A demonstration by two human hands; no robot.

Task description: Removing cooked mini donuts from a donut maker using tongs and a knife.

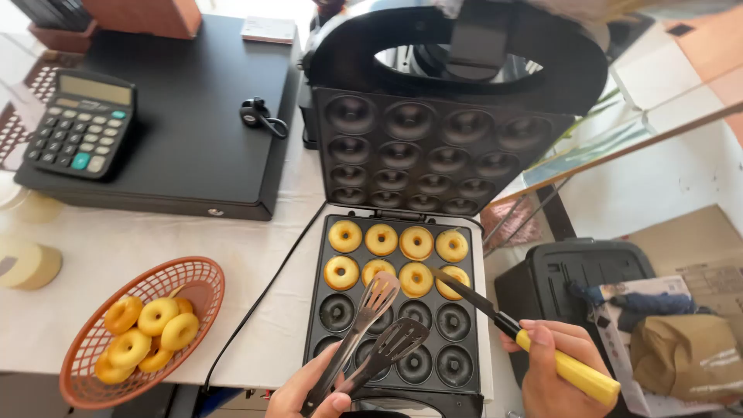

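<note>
Over the open black mini-doughnut maker (391,364) on the white desk (155,240): my left fingers (329,399) grip slotted black tongs (371,325), my right fingers (542,340) a yellow-handled knife (495,313) prying one of eight golden doughnuts (451,282). Others fill the red basket (209,290).

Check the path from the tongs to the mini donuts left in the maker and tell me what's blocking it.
Nothing visible blocks it. The tongs in the left hand hang open over empty moulds, just short of the mini donuts. The knife in the right hand comes in from the side, its tip at the rightmost donut.
</note>
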